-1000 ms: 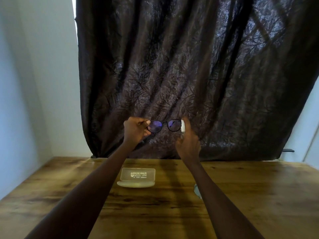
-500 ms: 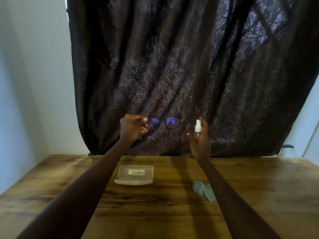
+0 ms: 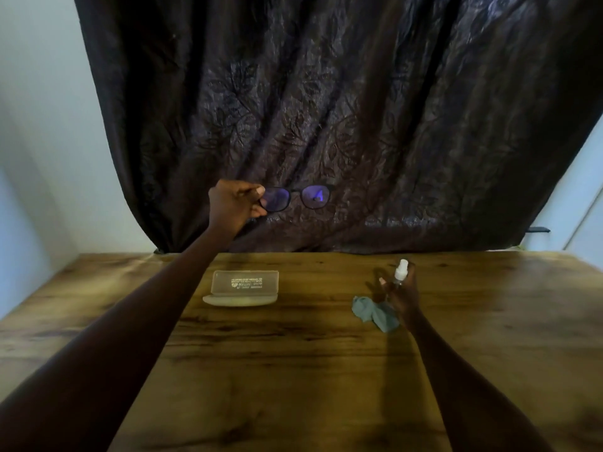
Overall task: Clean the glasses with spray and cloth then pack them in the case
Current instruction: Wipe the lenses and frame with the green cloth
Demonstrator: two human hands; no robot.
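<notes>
Well to the left of the case (image 3: 243, 287), a pale wall (image 3: 42, 125) runs down to the table (image 3: 293, 386). Above the case and a little to its left, the left hand (image 3: 233, 203) is raised in front of the dark curtain (image 3: 359, 109). Its thumb and curled fingers pinch one end of the glasses (image 3: 295, 198). The glasses hang level in the air straight above the case, well clear of the table. Their frame is dark, both lenses show a violet sheen, and the end away from the hand is free.

The case lies open on the wood. Its pale, shallow base is on the near side, and its clear lid, with small white print, stands up behind the base.

To the right of the case, and apart from it, a crumpled grey-green cloth (image 3: 375, 313) lies on the table. Further right again, the right hand (image 3: 403, 293) is low over the wood with its fingers curled round a small spray (image 3: 400, 272), holding it upright with the white nozzle on top. The wrist overlaps the cloth's right edge. The fingers hide most of the spray's body. Its base may be touching the table, but I cannot tell.

Far to the right of the case, past the curtain's edge, there is more pale wall (image 3: 580, 190).
</notes>
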